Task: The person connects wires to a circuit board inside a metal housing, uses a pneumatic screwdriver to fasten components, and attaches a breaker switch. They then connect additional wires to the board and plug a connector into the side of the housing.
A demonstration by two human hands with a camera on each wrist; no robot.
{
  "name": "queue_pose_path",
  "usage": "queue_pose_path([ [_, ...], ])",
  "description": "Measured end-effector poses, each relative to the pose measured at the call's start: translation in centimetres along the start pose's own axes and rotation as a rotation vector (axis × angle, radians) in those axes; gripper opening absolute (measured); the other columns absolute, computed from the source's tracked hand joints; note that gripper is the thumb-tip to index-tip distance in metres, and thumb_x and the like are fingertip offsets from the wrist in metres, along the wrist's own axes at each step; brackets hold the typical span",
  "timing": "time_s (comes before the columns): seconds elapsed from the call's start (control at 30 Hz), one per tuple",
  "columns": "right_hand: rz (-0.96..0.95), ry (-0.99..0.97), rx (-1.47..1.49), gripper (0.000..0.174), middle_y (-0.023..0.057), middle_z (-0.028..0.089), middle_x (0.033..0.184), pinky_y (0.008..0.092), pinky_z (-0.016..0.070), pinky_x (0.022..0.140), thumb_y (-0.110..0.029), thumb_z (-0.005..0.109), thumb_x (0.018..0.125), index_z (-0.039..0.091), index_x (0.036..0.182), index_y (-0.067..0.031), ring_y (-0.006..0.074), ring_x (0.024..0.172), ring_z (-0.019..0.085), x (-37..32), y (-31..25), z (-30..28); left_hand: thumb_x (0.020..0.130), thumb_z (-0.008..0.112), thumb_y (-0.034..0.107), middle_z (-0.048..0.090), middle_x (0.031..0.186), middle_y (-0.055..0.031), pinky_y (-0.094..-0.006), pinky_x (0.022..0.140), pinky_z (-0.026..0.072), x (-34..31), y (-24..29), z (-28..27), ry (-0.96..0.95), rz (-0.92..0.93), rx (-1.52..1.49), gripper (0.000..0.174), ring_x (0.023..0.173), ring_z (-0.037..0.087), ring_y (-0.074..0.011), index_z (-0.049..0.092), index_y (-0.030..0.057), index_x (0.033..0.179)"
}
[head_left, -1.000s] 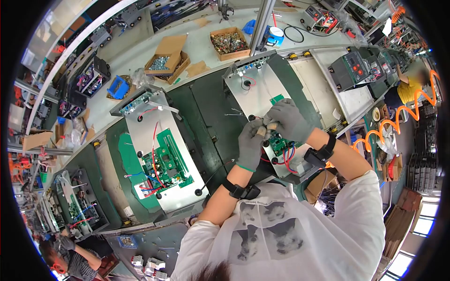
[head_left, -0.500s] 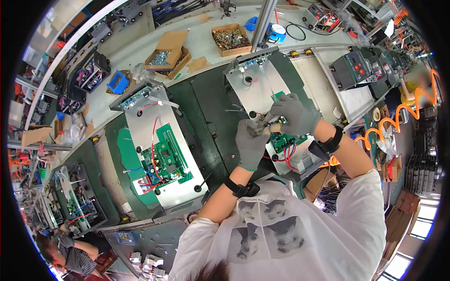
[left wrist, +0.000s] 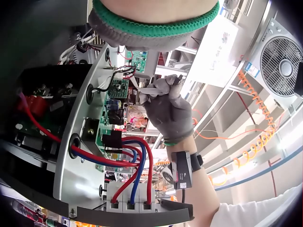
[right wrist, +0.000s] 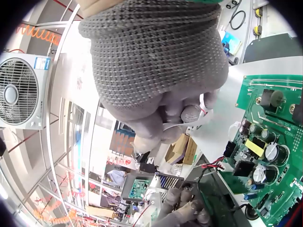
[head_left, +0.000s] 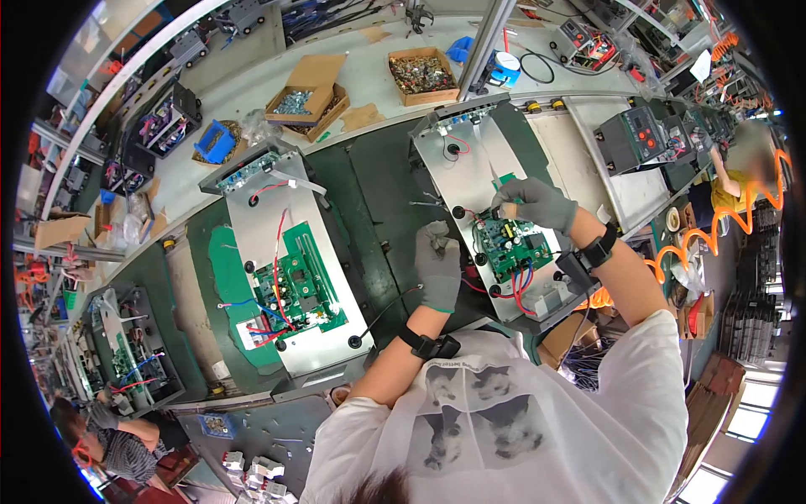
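Observation:
My gloved right hand (head_left: 537, 206) is above the green circuit board (head_left: 525, 244) on the right-hand metal chassis (head_left: 457, 172). Its fingers pinch a flat white ribbon cable (right wrist: 182, 125), which also shows as a pale strip in the left wrist view. Beside the chassis's left edge is my gloved left hand (head_left: 438, 269), apart from the right one. Its fingers curl loosely, and nothing shows between them. Red and blue wires (left wrist: 142, 161) run from the board to a grey terminal block (left wrist: 128, 195) near the chassis's front edge.
On the left stands a similar chassis (head_left: 315, 349) with its own board. A black lead (head_left: 395, 309) crosses the gap between the two. Behind them, open cartons of small parts (head_left: 424, 71) and a blue bin (head_left: 217, 143) are on the bench. An orange coiled hose (head_left: 714, 227) hangs at right.
Both hands were together over the board. My left hand has drawn back leftward off it, uncovering the board's components. The right hand has shifted slightly and stays above the board.

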State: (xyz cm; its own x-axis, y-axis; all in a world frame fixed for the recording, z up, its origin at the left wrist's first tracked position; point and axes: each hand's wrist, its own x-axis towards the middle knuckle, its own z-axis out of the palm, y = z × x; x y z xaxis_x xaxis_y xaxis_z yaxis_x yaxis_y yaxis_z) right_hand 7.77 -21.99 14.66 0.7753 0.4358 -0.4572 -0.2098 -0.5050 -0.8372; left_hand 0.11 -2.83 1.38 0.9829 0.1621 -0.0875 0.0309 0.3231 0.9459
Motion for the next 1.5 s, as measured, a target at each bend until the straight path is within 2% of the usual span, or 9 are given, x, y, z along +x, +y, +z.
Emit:
queue_pose_path([
  [0.07, -0.479, 0.317, -1.034, 0.015, 0.0026, 0.062, 0.08, 0.0337, 0.0385, 0.09, -0.015, 0.067, 0.076, 0.065, 0.091, -0.013, 0.0165, 0.085, 0.058, 0.7, 0.4, 0.1, 0.08, 0.058, -0.004, 0.056, 0.096, -0.0025, -0.0227, 0.075, 0.0446, -0.1, -0.9, -0.2, 0.022, -0.031, 0.052, 0.034, 0.083, 0.052, -0.0089, 0.053, 0.004, 0.112],
  [0.17, -0.649, 0.402, -1.365, 0.011, 0.0024, 0.06, 0.075, 0.0386, 0.0303, 0.102, -0.017, 0.066, 0.073, 0.063, 0.083, -0.0184, 0.0201, 0.089, 0.058, 2.2, 0.3, 0.4, 0.08, 0.061, -0.001, 0.057, 0.097, -0.0024, -0.0235, 0.071, 0.0448, -0.6, -2.3, -0.2, 0.032, -0.169, 0.057, 0.034, 0.082, 0.052, -0.009, 0.053, 0.0046, 0.112],
  [0.27, -0.418, 0.151, -1.4, 0.006, -0.0001, 0.058, 0.071, 0.0386, 0.0308, 0.104, -0.02, 0.064, 0.075, 0.06, 0.078, -0.0172, 0.0169, 0.085, 0.058, 2.9, 0.0, 1.0, 0.081, 0.062, 0.002, 0.058, 0.099, -0.0029, -0.0244, 0.069, 0.0454, -0.7, -3.3, -0.3, 0.007, -0.291, 0.041, 0.033, 0.084, 0.053, -0.0098, 0.054, 0.005, 0.113],
  [0.6, -0.468, 0.108, -1.621, 0.006, 0.0003, 0.059, 0.066, 0.0356, 0.0371, 0.095, -0.02, 0.062, 0.074, 0.061, 0.073, -0.0139, 0.0175, 0.082, 0.057, 3.7, -0.7, 2.9, 0.082, 0.061, 0.007, 0.06, 0.102, -0.004, -0.0254, 0.066, 0.0469, -0.6, -3.8, -0.6, -0.07, -0.361, 0.114, 0.032, 0.085, 0.056, -0.0121, 0.055, 0.0064, 0.113],
  [0.77, -0.13, -0.065, -1.703, 0.007, 0.0006, 0.064, 0.069, 0.0323, 0.0402, 0.081, -0.019, 0.06, 0.073, 0.065, 0.074, -0.0141, 0.0172, 0.081, 0.058, 4.1, -2.7, 4.0, 0.083, 0.059, 0.006, 0.06, 0.101, -0.0032, -0.0232, 0.063, 0.0457, -0.8, -4.2, -0.6, -0.072, -0.383, 0.045, 0.031, 0.083, 0.056, -0.0101, 0.055, 0.0069, 0.113],
  [0.9, -0.082, -0.109, -1.75, 0.01, -0.0022, 0.065, 0.073, 0.0326, 0.0382, 0.082, -0.02, 0.059, 0.078, 0.066, 0.072, -0.0176, 0.0153, 0.087, 0.058, 4.6, -2.4, 4.7, 0.083, 0.058, 0.003, 0.06, 0.096, -0.0017, -0.0214, 0.06, 0.044, -0.6, -4.5, -0.7, -0.061, -0.392, 0.0, 0.03, 0.077, 0.054, -0.0078, 0.056, 0.0068, 0.112],
  [1.1, -0.218, -0.059, -1.597, 0.006, -0.0012, 0.065, 0.077, 0.034, 0.0418, 0.076, -0.022, 0.065, 0.07, 0.068, 0.074, -0.018, 0.0184, 0.082, 0.059, 4.6, -1.4, 2.3, 0.083, 0.059, 0.001, 0.06, 0.091, -0.0008, -0.0213, 0.057, 0.043, -0.4, -4.9, -0.6, -0.058, -0.343, -0.043, 0.027, 0.072, 0.053, -0.0074, 0.057, 0.0068, 0.109],
  [1.17, -0.156, -0.148, -1.416, 0.014, 0.0017, 0.066, 0.079, 0.034, 0.0433, 0.077, -0.031, 0.065, 0.075, 0.071, 0.081, -0.0205, 0.0203, 0.085, 0.062, 5.0, -1.2, 1.6, 0.083, 0.059, 0.001, 0.06, 0.091, -0.0006, -0.0211, 0.057, 0.0429, -0.6, -5.0, -0.5, -0.054, -0.362, -0.067, 0.027, 0.072, 0.053, -0.0074, 0.057, 0.0069, 0.109],
  [1.5, 0.123, -0.364, -1.357, 0.02, 0.0072, 0.066, 0.072, 0.0394, 0.0485, 0.069, -0.031, 0.073, 0.067, 0.071, 0.082, -0.0187, 0.0271, 0.077, 0.064, 8.4, -2.9, 1.2, 0.083, 0.058, 0.0, 0.059, 0.087, 0.0003, -0.0204, 0.055, 0.0422, -0.5, -6.3, -1.0, -0.035, -0.35, -0.101, 0.027, 0.067, 0.052, -0.0064, 0.057, 0.0074, 0.108],
])
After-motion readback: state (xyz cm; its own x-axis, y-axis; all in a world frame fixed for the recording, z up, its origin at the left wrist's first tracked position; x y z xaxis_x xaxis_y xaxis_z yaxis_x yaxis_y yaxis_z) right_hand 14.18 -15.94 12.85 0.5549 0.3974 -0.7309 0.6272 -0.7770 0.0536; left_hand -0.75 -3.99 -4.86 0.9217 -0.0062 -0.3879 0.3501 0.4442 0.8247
